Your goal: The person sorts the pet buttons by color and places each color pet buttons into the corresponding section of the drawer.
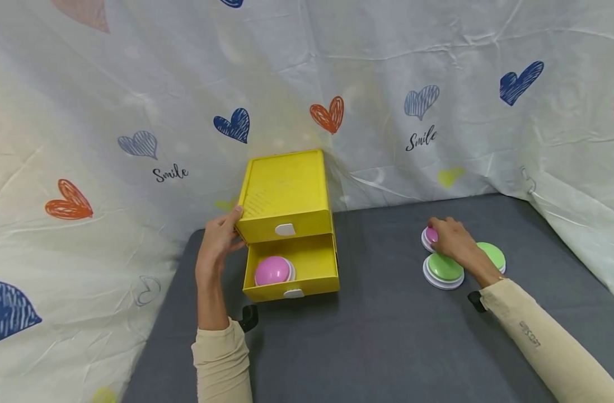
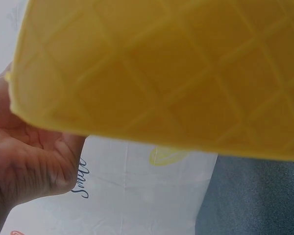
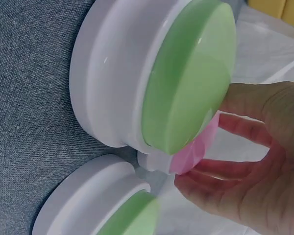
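Note:
My left hand (image 1: 218, 243) grips the front left side of a yellow two-drawer box (image 1: 289, 187), thumb at its top edge. In the left wrist view the box's lattice-patterned side (image 2: 161, 73) hides part of that hand. The lower drawer (image 1: 314, 266) is pulled out and holds a pink push button (image 1: 273, 271) with a white base. On the right, my right hand (image 1: 453, 240) holds another pink push button (image 1: 430, 235), fingers around its dome. A green push button (image 1: 445, 267) stands just in front of it and partly covers it in the right wrist view.
A second green push button (image 1: 492, 255) sits right of my right wrist. The dark grey tabletop (image 1: 377, 336) runs between the box and the buttons. White sheeting (image 1: 367, 73) printed with hearts hangs behind and along both sides.

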Action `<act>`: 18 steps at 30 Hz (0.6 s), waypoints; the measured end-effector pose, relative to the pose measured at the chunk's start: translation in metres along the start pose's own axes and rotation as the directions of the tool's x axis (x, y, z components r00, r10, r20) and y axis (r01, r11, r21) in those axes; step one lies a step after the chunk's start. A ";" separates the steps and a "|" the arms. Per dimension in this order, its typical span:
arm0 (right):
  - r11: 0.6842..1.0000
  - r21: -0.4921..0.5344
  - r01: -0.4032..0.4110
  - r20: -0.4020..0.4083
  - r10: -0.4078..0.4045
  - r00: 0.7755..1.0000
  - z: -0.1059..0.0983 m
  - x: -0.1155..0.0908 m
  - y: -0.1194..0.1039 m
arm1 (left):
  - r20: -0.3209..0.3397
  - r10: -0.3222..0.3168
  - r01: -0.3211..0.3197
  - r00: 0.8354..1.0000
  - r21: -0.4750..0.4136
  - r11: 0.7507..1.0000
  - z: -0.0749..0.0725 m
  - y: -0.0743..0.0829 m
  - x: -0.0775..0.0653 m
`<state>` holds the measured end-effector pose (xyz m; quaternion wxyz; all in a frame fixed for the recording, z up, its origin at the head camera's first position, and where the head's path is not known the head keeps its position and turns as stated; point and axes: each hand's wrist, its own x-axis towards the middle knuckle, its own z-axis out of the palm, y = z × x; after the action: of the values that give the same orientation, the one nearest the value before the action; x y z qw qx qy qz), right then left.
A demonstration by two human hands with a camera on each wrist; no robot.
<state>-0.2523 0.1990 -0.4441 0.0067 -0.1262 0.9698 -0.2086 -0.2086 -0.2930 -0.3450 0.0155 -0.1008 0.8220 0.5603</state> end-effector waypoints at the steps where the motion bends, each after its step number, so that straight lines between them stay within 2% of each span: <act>1: 1.000 0.005 0.004 -0.007 -0.004 1.000 0.001 0.000 0.001 | -0.002 -0.002 0.002 1.000 0.002 1.000 0.000 0.000 0.000; 9: 0.997 0.065 0.043 -0.051 -0.040 0.998 0.002 0.001 0.006 | 0.001 -0.009 0.009 1.000 0.006 1.000 0.001 -0.001 -0.001; 14: 0.995 0.104 0.008 -0.092 0.001 0.996 0.003 -0.001 0.006 | 0.006 -0.009 0.009 1.000 0.004 1.000 0.000 -0.001 -0.002; 18: 0.995 0.099 -0.016 -0.176 0.033 0.984 0.001 -0.005 -0.002 | 0.005 -0.010 0.010 1.000 -0.004 1.000 0.000 0.000 -0.002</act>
<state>-0.2472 0.1984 -0.4446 -0.0710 -0.0947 0.9568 -0.2656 -0.2069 -0.2927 -0.3450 0.0202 -0.1034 0.8204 0.5621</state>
